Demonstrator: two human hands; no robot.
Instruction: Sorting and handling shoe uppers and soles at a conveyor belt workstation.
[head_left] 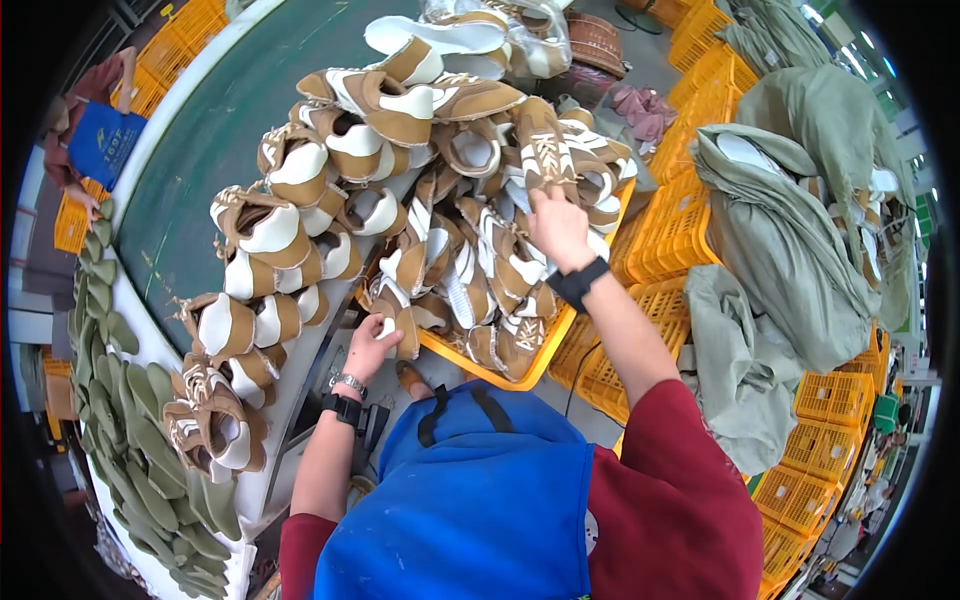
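Observation:
A yellow crate (545, 362) in front of me is heaped with brown and white lace-up sneakers. My right hand (560, 230) reaches over its far right side, fingers closed on a brown sneaker (542, 140) whose pale laces face up. At the crate's near left corner, my left hand (370, 350) has its fingers closed at the heel of another sneaker (402, 318). The fingertips of the right hand are partly hidden against the shoe. Left of the crate, more sneakers (272, 232) stand in stacked rows along the edge of a green-topped table (205, 215).
Green insoles (130, 430) cover the table's white left border. Yellow crates (670, 235) stand to the right, with grey-green cloth sacks (790, 250) on them. At the far left, a person in a blue apron (103, 140) reaches toward the insoles. A clear plastic bag (540, 35) lies beyond the shoes.

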